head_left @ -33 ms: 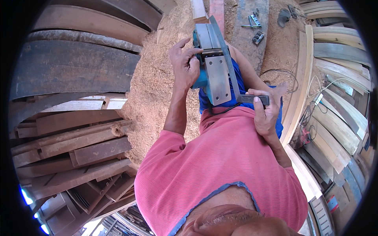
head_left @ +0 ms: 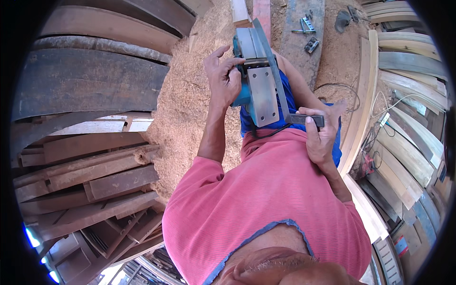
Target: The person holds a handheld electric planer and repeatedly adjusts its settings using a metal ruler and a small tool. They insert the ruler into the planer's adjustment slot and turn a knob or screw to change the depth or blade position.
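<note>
An electric hand planer (head_left: 262, 97) with a blue body lies upside down on my lap, its metal sole facing up. Its cutter slot runs across between the two sole plates. My left hand (head_left: 223, 78) is at the planer's left side, index finger reaching to the end of the cutter slot and thumb bent in. Along the sole's right side stands the long metal blade of a try square (head_left: 273, 59). My right hand (head_left: 320, 137) grips the square's dark stock at the near end, thumb on top. A black cord shows below the planer.
Wood shavings (head_left: 178, 107) cover the floor. Ahead, a worn board (head_left: 300, 52) carries small metal parts and tools. Dark planks (head_left: 90, 80) are stacked at left; lighter boards (head_left: 408, 61) fill the right, with loose cables and a red tool (head_left: 367, 164) near them.
</note>
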Available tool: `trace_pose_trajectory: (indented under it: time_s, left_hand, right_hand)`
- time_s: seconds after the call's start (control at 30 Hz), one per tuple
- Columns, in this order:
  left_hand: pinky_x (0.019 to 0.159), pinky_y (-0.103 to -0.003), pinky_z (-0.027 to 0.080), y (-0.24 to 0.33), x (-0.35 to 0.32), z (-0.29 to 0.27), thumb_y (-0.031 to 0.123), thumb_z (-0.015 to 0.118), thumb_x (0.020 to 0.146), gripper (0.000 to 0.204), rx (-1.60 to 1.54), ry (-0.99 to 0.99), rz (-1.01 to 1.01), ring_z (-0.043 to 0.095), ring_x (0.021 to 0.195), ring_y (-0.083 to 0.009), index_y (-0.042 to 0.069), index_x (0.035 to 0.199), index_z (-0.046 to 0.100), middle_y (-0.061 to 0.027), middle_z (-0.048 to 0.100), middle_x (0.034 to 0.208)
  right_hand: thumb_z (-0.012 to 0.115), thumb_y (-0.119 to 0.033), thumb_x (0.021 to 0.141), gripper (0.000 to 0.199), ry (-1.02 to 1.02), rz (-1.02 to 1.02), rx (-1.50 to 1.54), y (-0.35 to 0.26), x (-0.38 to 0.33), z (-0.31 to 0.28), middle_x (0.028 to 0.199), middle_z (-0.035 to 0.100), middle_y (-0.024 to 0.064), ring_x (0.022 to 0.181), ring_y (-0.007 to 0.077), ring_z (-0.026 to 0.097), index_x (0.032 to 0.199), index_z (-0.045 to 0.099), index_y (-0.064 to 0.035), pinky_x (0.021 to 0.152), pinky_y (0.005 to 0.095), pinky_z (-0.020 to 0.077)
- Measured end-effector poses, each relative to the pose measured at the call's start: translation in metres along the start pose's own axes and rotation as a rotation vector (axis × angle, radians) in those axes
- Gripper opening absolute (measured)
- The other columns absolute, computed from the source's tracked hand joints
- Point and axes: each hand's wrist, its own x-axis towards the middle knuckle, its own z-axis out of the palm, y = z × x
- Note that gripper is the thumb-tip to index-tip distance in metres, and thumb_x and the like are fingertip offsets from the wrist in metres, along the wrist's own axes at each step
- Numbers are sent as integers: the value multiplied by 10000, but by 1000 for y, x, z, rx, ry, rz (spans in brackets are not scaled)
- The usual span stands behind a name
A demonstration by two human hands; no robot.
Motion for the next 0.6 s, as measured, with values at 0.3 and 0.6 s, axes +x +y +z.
trace_pose_trajectory:
  time_s: [0.3,0.6]
  left_hand:
    - [1185,-493,434,1,12,7,7,584,787,415,17,-15,39,562,1369,-374,96,1062,882,-214,683,1437]
    - [1241,-490,377,10,16,7,-5,574,758,379,-4,-81,36,519,1404,-366,91,976,869,-195,679,1459]
  right_hand:
    - [607,-71,1114,182,-37,12,-84,14,5,7,1127,817,111,872,106,713,1250,688,19,817,293,584]
    - [604,-71,1116,163,-35,-9,-100,13,5,6,1130,826,126,856,109,714,1219,689,21,802,298,588]
